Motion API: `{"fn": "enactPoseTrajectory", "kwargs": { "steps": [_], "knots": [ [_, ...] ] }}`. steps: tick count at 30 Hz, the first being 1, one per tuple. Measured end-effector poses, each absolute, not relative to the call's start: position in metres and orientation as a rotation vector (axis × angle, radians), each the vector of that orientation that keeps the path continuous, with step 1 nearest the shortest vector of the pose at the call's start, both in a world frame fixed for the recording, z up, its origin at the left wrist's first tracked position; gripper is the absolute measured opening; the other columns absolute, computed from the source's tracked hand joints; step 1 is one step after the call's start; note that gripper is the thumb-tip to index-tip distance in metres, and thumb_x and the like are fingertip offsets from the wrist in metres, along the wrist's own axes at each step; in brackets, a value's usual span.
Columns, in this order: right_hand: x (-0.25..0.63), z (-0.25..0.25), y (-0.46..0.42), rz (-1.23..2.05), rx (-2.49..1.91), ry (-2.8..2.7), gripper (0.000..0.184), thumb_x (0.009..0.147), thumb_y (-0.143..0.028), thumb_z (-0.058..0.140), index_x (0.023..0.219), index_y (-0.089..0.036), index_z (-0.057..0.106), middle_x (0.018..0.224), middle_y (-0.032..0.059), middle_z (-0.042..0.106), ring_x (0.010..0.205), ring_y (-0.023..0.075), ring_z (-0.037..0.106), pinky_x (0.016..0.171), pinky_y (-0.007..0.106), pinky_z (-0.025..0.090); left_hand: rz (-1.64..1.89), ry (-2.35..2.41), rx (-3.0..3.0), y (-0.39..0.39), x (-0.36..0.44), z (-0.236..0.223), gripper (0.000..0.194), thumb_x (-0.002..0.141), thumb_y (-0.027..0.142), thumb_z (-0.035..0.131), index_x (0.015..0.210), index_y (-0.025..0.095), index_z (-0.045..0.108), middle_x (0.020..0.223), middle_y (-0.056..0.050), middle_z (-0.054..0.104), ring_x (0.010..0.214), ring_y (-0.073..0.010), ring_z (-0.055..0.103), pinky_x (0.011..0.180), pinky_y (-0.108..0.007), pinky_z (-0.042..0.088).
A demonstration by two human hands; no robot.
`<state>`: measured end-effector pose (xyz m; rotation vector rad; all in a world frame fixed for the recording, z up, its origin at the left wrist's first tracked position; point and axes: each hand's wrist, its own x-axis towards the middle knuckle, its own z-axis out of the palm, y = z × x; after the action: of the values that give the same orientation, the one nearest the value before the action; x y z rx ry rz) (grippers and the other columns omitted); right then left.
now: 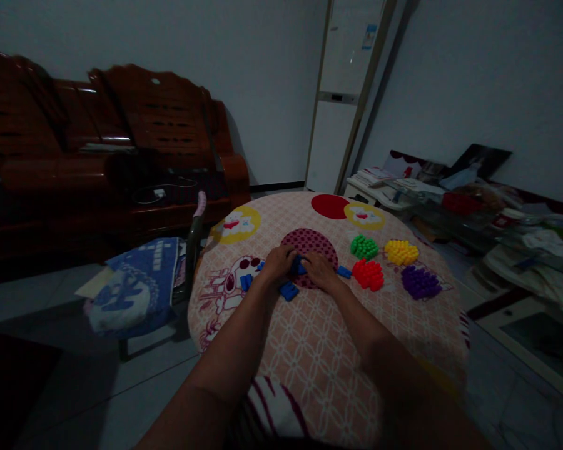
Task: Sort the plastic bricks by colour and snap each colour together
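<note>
Both my hands meet over the round dark red patch (pixel 326 247) on the cloth-covered table. Fingers of my left hand (pixel 279 262) are closed on a blue toy block piece (pixel 299 265). From the other side my right hand (pixel 319 270) grips the same piece; its exact shape is partly hidden by the fingers. Loose blue blocks (pixel 289 290) lie just below my left hand, and another blue block (pixel 246 283) lies to its left. A single blue block (pixel 344 272) rests right of my right hand.
Green (pixel 364 247), yellow (pixel 401 252), red (pixel 368 275) and purple (pixel 421 282) clusters of knobbly pieces sit on the table's right. A chair with a blue cloth (pixel 141 287) stands at left. Behind are a wooden sofa (pixel 164 119) and, at right, a cluttered glass-topped stand (pixel 478 231).
</note>
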<state>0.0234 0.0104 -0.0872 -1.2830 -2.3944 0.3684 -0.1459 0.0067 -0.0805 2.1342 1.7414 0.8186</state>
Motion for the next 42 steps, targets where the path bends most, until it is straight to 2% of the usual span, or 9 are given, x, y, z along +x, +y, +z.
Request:
{"fn": "enactPoseTrajectory", "kwargs": {
  "steps": [3,8,13,19,22,25,29,38,42],
  "knots": [
    [0.039,-0.087,-0.005,0.388,-1.117,-2.365,0.031,0.100,-0.028,0.041,0.110,-0.018,0.069,0.114,0.0095,0.071,0.106,0.0200,0.063,0.099,0.034,0.044,0.892,1.679,2.064,-0.001,-0.158,-0.069,0.043,0.095,0.040,0.041,0.078,0.015,0.071,0.079,-0.007,0.071,0.076,-0.0204,0.063,0.075,-0.030,0.046],
    [0.065,-0.081,-0.008,0.115,-1.229,-2.271,0.032,0.100,-0.028,0.039,0.115,-0.018,0.066,0.120,0.0113,0.068,0.114,0.0237,0.056,0.109,0.041,0.036,1.074,1.705,1.917,-0.008,-0.169,-0.062,0.040,0.089,0.046,0.047,0.082,0.015,0.071,0.075,-0.003,0.068,0.074,-0.0182,0.060,0.067,-0.026,0.042],
    [0.068,-0.087,-0.012,0.081,-1.507,-2.339,0.033,0.101,-0.030,0.037,0.117,-0.019,0.065,0.122,0.0129,0.066,0.114,0.0253,0.055,0.103,0.041,0.039,1.176,1.706,1.731,-0.006,-0.167,-0.070,0.042,0.088,0.048,0.047,0.071,0.015,0.066,0.064,-0.001,0.058,0.067,-0.0158,0.055,0.060,-0.024,0.042],
    [0.061,-0.089,-0.044,0.243,-1.416,-2.306,0.034,0.101,-0.028,0.037,0.116,-0.020,0.066,0.117,0.0113,0.069,0.110,0.0222,0.061,0.100,0.036,0.043,1.292,1.258,1.282,-0.010,-0.156,-0.067,0.042,0.088,0.043,0.051,0.110,0.012,0.068,0.093,-0.006,0.068,0.075,-0.0167,0.063,0.066,-0.029,0.055],
    [0.060,-0.081,-0.056,0.363,-1.349,-2.069,0.035,0.099,-0.032,0.042,0.121,-0.019,0.065,0.119,0.0109,0.070,0.110,0.0220,0.063,0.099,0.035,0.046,1.192,1.075,1.302,-0.017,-0.139,-0.062,0.045,0.083,0.038,0.058,0.119,0.012,0.066,0.104,-0.009,0.070,0.079,-0.0175,0.066,0.072,-0.033,0.058],
    [0.065,-0.074,-0.060,0.557,-1.320,-1.748,0.037,0.094,-0.038,0.049,0.121,-0.020,0.066,0.106,0.0075,0.074,0.097,0.0215,0.069,0.086,0.033,0.053,1.074,0.933,1.484,-0.025,-0.114,-0.059,0.049,0.084,0.040,0.059,0.124,0.013,0.064,0.116,-0.011,0.069,0.091,-0.0205,0.068,0.077,-0.034,0.060],
    [0.083,-0.072,-0.070,0.721,-1.295,-1.552,0.028,0.090,-0.037,0.052,0.100,-0.020,0.073,0.079,0.0024,0.073,0.076,0.0192,0.069,0.065,0.028,0.055,0.933,0.877,1.790,-0.036,-0.082,-0.062,0.050,0.089,0.047,0.052,0.125,0.015,0.065,0.123,-0.013,0.069,0.104,-0.0242,0.068,0.078,-0.032,0.059],
    [0.134,-0.073,-0.117,0.582,-1.401,-1.414,0.023,0.086,-0.037,0.057,0.085,-0.019,0.072,0.072,0.0025,0.070,0.066,0.0175,0.066,0.059,0.026,0.050,0.774,0.843,2.207,-0.055,-0.048,-0.060,0.040,0.093,0.037,0.050,0.124,0.020,0.069,0.123,-0.009,0.072,0.110,-0.0234,0.068,0.096,-0.031,0.051],
    [0.179,-0.079,-0.121,0.185,-1.577,-1.282,0.026,0.086,-0.038,0.054,0.083,-0.017,0.070,0.077,0.0067,0.072,0.070,0.0194,0.066,0.067,0.029,0.050,0.812,1.009,2.265,-0.051,-0.053,-0.057,0.038,0.092,0.033,0.049,0.120,0.019,0.070,0.119,-0.009,0.074,0.107,-0.0243,0.069,0.095,-0.033,0.051]
  ]
}}
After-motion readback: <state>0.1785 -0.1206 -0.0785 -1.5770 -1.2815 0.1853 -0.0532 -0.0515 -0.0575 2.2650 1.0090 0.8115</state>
